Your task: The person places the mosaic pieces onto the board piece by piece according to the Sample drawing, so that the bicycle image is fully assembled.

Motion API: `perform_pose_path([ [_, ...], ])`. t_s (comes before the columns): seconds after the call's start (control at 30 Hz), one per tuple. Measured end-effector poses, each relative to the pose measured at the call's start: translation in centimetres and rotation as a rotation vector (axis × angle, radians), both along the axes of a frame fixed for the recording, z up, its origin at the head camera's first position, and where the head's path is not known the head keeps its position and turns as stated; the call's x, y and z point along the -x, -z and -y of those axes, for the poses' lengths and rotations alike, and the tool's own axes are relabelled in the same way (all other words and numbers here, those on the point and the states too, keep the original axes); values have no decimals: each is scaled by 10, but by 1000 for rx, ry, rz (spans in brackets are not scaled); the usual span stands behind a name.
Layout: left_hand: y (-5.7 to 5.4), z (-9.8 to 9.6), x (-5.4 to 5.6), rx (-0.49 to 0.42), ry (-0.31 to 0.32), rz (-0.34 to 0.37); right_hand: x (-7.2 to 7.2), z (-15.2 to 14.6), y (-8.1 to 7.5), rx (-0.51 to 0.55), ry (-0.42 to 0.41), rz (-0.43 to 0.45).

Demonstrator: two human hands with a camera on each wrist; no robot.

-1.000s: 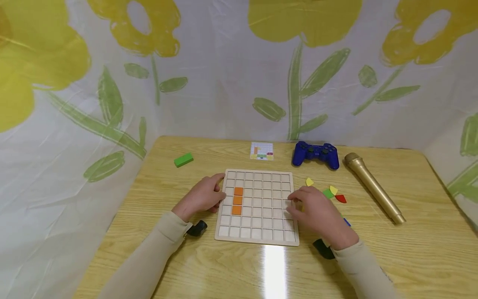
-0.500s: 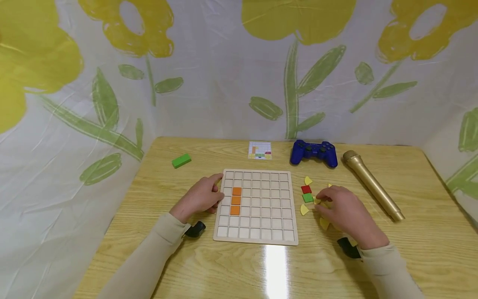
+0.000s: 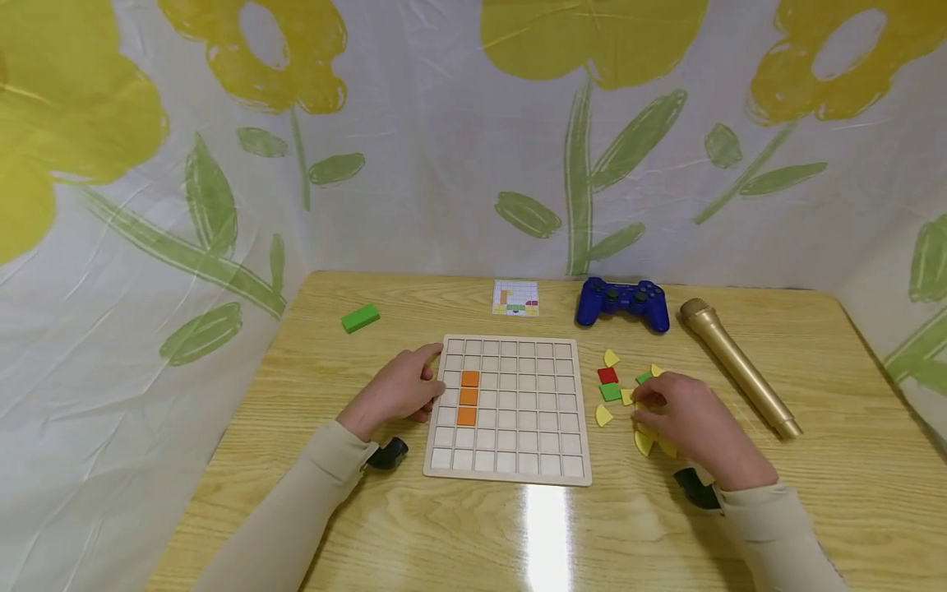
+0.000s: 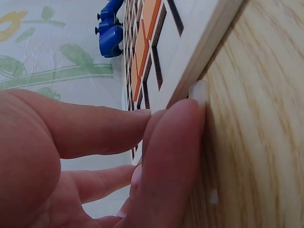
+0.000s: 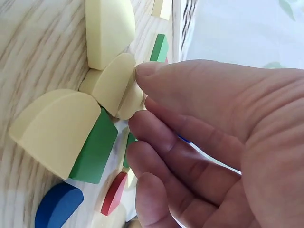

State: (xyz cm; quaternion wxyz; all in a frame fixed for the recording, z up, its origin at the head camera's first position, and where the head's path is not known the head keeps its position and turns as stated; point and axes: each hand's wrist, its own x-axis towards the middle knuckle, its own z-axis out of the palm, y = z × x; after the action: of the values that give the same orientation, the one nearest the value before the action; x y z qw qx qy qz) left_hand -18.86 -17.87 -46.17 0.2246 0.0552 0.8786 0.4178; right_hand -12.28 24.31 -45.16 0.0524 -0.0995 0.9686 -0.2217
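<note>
At the left edge of a wooden grid board (image 3: 510, 479), my left hand (image 3: 395, 385) rests its thumb and straight index finger on the rim. The left wrist view shows another fingertip low beside the board's side (image 4: 204, 54). Three orange squares (image 3: 468, 397) stand in one column of the grid. My right hand (image 3: 691, 419) is over loose pieces right of the board, fingers loosely bent. In the right wrist view its thumb tip is beside a yellow rounded piece (image 5: 111, 85), with a gap between thumb and index. A yellow square (image 3: 627, 396) lies by the fingertips; some pieces are hidden.
A small printed pattern card (image 3: 515, 298) lies behind the board. Farther right are a blue game controller (image 3: 623, 304) and a gold microphone (image 3: 740, 367). A green block (image 3: 360, 318) sits at the back left. Red (image 3: 607, 376) and green (image 3: 610, 392) squares lie beside the board.
My right hand has moved right, from the board's right edge to the loose pieces, uncovering red, green and yellow ones. The left hand stays at the board.
</note>
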Motion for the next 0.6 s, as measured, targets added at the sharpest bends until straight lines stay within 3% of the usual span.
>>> perform_pose_path([
  [0.6, -1, 0, -2, 22, -1, -10, 1, 1, 2, 11, 12, 30],
])
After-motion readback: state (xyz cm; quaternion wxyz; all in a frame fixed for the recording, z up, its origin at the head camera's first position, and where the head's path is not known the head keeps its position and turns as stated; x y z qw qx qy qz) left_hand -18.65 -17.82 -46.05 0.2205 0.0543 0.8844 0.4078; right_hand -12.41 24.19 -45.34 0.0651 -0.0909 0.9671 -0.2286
